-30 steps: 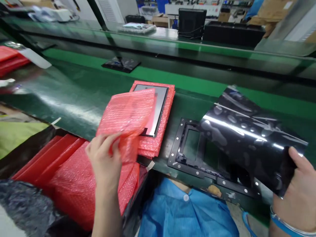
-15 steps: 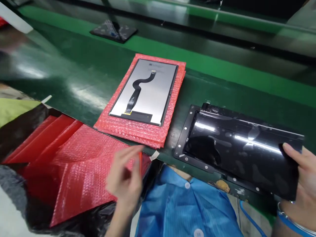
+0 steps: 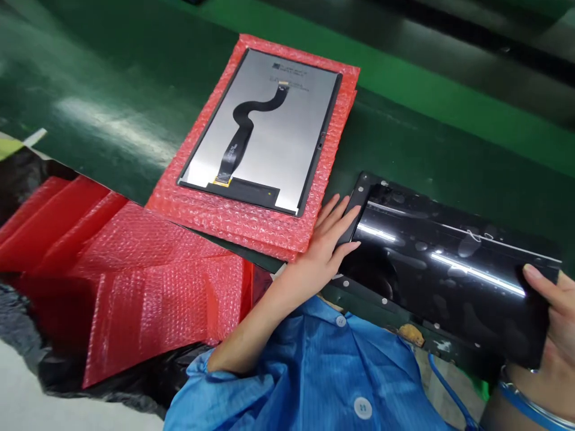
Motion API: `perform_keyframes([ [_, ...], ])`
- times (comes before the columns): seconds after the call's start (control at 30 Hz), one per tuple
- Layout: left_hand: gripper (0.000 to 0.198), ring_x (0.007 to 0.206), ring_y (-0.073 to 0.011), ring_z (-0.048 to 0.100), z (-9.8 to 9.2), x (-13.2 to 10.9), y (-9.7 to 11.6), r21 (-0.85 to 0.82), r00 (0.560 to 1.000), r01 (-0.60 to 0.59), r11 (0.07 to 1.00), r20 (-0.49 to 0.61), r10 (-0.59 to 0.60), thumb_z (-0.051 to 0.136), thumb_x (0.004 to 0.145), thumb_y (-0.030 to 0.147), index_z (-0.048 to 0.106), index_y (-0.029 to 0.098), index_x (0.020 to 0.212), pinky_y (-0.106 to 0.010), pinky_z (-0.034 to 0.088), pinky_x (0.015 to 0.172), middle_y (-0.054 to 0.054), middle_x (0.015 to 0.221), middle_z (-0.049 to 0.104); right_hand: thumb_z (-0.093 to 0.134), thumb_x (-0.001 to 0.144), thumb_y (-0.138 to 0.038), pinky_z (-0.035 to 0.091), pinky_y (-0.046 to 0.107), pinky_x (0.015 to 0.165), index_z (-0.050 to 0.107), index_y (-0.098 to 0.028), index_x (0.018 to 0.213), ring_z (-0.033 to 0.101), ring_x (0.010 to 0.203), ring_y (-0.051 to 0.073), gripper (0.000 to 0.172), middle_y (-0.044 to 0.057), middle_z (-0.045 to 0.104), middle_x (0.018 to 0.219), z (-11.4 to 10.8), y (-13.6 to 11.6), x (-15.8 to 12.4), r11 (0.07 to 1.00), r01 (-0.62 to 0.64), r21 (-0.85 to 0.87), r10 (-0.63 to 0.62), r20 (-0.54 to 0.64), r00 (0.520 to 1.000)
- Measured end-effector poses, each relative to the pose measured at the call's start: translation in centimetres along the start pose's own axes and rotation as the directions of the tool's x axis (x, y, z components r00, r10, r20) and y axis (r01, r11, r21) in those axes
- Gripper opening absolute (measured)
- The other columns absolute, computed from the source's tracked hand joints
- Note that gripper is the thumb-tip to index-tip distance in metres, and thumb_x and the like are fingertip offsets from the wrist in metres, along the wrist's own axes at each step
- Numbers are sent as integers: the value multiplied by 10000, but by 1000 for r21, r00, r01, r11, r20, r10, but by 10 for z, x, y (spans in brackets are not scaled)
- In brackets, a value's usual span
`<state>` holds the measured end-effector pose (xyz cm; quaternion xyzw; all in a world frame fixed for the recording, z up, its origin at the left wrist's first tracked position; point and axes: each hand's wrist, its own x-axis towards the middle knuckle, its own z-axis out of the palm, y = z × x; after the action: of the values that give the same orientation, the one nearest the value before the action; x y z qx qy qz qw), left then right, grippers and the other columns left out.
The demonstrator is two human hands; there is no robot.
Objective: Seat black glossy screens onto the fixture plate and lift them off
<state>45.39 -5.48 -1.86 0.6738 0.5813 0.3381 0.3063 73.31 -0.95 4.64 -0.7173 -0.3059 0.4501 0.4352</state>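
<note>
Left hand (image 3: 324, 246): fingers spread, unclenched, at black frame's (image 3: 363, 181) left edge
Right hand (image 3: 559, 308): grasping glossy sheet's right end
Glossy sheet (image 3: 422, 284): right, covering frame; seating appears unfinished
Display panel (image 3: 281, 146): left, uncovered, atop red bubble wrap (image 3: 211, 218)

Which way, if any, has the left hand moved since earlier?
Yes: against the green bench, the left hand has moved right and forward, from over the red wrap in the black bag to the left end of the black frame.

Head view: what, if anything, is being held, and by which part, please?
The right hand holds the glossy black rectangular sheet by its right end; the left hand touches the left end of the black rectangular frame, grip unclear.
</note>
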Motion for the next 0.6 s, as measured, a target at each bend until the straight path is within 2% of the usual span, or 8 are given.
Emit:
perform_keyframes([
  [0.33,492,1553,-216,232,0,2,1,5,1000,5,1000,-15,-5,513,1017,273,444,277,1503,-525,225,1260,-79,1639,361,813,639,-342,621,473,778,744,-202,895,732,814,287,300,96,748,887,-4,4,7,997,67,-43,-66,21,998],
  [0.47,439,1555,-239,227,1,1,1,33,1000,-6,999,-20,7,496,1018,238,522,283,1455,-552,246,1247,-77,1640,359,844,600,-320,617,437,766,734,-191,865,731,805,272,314,88,756,940,-3,3,10,1000,24,7,-24,21,999],
  [0.6,418,1553,-258,235,2,0,-1,76,998,-46,996,-32,48,511,1011,227,565,328,1413,-589,270,1229,-61,1643,355,875,555,-364,619,429,749,729,-193,865,732,806,281,383,88,758,933,0,-2,10,999,1,-41,-1,0,1000],
])
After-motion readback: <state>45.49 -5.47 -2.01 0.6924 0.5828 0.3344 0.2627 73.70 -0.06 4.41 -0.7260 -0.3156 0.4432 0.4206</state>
